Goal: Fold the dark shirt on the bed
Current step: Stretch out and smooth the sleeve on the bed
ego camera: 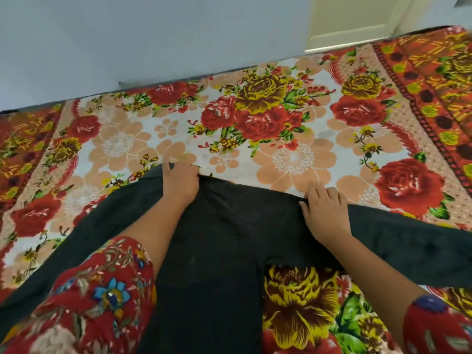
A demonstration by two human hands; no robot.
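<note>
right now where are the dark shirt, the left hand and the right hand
dark shirt (224,238), head view, on the bare middle of the body.
left hand (180,181), head view, back of the hand.
right hand (325,210), head view, back of the hand.

Dark green-black fabric shirt (229,238) spread flat on bed with red, yellow and peach floral bedsheet (281,129), sleeves running out left and right. Left hand (180,181) and right hand (325,210) both pinch the shirt's far edge, fingers (310,194) curled over the fabric. Red floral sleeves (102,290) cover both arms near the camera. Pale wall (127,34) and cream door (357,19) beyond the bed's far side.
</note>
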